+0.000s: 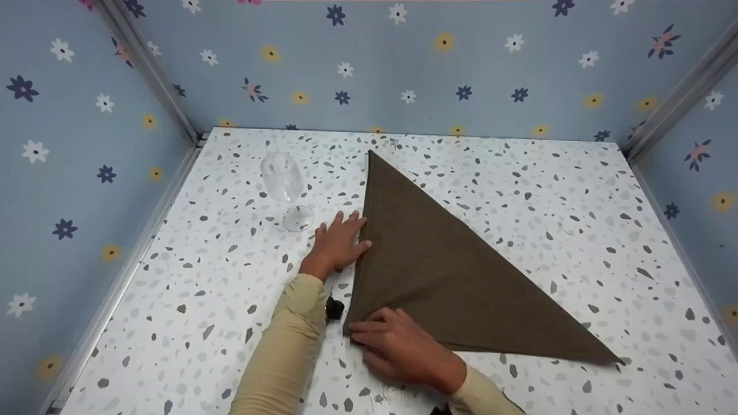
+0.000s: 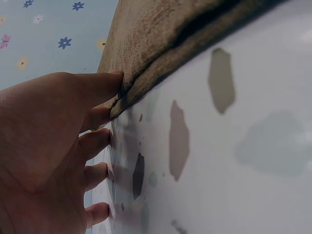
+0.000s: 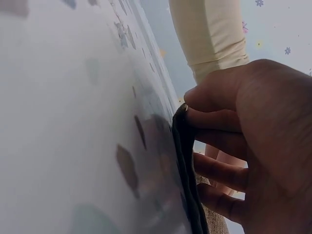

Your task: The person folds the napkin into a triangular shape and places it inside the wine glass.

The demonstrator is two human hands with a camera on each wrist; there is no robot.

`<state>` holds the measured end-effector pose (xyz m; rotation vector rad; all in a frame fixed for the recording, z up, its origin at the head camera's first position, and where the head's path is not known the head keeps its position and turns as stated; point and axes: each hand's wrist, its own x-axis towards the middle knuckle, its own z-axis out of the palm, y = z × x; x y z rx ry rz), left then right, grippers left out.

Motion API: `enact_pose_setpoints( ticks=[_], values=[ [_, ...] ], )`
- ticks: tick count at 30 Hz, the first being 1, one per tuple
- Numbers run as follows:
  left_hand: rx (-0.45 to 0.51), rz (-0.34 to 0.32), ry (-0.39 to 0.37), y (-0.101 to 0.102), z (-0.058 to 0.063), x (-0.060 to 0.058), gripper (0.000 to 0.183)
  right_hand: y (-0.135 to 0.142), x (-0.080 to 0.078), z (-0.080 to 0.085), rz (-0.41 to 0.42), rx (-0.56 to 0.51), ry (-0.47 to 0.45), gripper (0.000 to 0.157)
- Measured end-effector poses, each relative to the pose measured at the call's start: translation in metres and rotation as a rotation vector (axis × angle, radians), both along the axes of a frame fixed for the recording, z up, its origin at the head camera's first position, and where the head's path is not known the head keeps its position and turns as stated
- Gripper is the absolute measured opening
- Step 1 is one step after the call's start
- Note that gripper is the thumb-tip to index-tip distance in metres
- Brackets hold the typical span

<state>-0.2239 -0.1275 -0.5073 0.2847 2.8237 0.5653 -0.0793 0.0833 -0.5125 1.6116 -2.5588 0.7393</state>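
- Brown cloth (image 1: 444,271) in a big three-cornered shape lies flat on the middle of the white counter with grey specks (image 1: 548,213), in front of the person. One corner points far away, one points off to the right, and one is close by, on the left.
- Seen from the left wrist, the edge of the cloth has layers, one on top of another. Soft creases run out near the close corner.
- The bare right hand (image 1: 403,349) is at that close corner. Its grip is pinching the cloth between thumb and first finger, and the other fingers are bent against it.
- The bare left hand (image 1: 339,242) is farther up, at the cloth's left edge. Its grip is spread wide, with the thumb touching the cloth and the fingers apart.
- A clear wine glass (image 1: 282,178) with a round foot stands upright on the counter, left of the cloth and just past the left hand.
- Both arms have long cream sleeves (image 1: 279,351). A small black thing (image 1: 334,309) is right beside the left one; I cannot tell what it is.
- Light blue walls (image 1: 392,75) with white, yellow, pink and dark blue flowers go around the back and sides, with grey metal poles (image 1: 153,69) in the corners.
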Motion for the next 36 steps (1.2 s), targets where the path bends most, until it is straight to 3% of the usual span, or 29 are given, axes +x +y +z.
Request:
enact_pose_setpoints(
  ticks=[6,13,24,36],
  values=[
    [-0.004,0.006,0.001,0.0014,0.0011,-0.0002,0.064,-0.0007,0.0005,0.0001,0.007,-0.006,0.015,0.029],
    [0.009,0.006,-0.005,0.0008,0.0044,0.0022,0.064,0.0009,0.0012,0.0017,0.011,0.037,-0.045,0.034],
    [0.006,0.013,-0.025,0.0027,0.0060,0.0017,0.074,0.0043,-0.0022,-0.0008,0.024,-0.021,-0.122,0.027],
    [0.022,0.004,-0.013,0.0019,0.0064,0.0017,0.078,0.0034,-0.0028,-0.0001,0.020,-0.053,-0.145,0.021]
  ],
)
